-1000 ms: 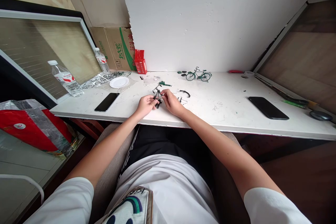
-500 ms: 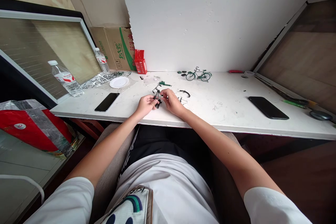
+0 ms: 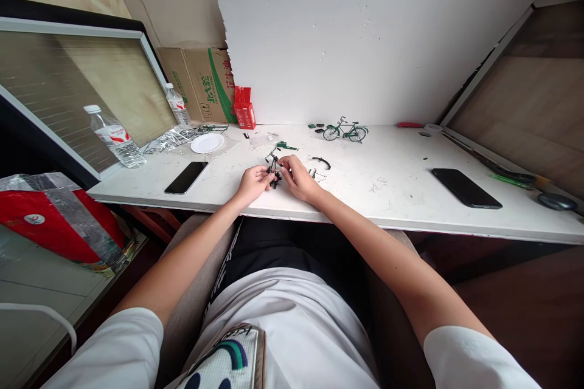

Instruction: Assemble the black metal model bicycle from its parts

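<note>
My left hand (image 3: 255,183) pinches a small black model bicycle frame (image 3: 276,181) close above the table, its silver handlebar (image 3: 272,155) pointing up and away from me. At the frame's right side, my right hand (image 3: 296,179) has thumb and forefinger pressed together. Whatever lies between those fingertips is too small to make out, and the fingers partly cover the frame. A curved black mudguard-like piece (image 3: 322,162) and thin loose parts (image 3: 318,176) lie right of my right hand. Behind both hands rests a green piece (image 3: 286,146).
A finished green model bicycle (image 3: 345,131) stands at the back. Phones lie left (image 3: 186,177) and right (image 3: 466,187). At the left are water bottles (image 3: 117,141), a white lid (image 3: 207,143) and part sprues (image 3: 201,130). A red box (image 3: 244,110) stands against the white board (image 3: 365,36).
</note>
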Tool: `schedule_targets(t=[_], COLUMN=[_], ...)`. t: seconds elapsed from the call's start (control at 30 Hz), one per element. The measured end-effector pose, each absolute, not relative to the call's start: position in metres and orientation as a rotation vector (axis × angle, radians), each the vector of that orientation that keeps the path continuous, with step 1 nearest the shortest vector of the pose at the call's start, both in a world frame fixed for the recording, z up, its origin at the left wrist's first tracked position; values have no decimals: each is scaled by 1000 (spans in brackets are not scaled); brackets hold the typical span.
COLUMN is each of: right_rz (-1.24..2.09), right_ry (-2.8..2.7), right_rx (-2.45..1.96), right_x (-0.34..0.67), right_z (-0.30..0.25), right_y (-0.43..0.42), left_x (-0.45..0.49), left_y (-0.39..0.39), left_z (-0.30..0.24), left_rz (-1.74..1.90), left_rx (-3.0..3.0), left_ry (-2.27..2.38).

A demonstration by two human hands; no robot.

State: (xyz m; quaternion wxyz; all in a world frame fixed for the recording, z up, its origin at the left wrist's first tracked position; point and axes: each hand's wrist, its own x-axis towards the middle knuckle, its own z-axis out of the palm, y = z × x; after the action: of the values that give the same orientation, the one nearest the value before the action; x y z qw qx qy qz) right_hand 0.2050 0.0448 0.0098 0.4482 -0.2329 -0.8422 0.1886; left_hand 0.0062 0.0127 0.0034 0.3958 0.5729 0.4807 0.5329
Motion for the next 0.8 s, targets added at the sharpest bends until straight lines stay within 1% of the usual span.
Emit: schedule_targets(t=[0.3,0.6,0.8], right_rz=[479,412,450], right_ry=[-2085,-2079,-2086], right_rx=[-601,-548,-512], right_x=[204,204,204], right_z=[3,2,3], right_y=[51,54,55], left_x=[6,5,5], left_y=[14,15,15], left_z=[2,1,1], left_rz=[1341,1341,1344], left_rx=[1461,1466,1451], left_ry=[1209,1219,1216])
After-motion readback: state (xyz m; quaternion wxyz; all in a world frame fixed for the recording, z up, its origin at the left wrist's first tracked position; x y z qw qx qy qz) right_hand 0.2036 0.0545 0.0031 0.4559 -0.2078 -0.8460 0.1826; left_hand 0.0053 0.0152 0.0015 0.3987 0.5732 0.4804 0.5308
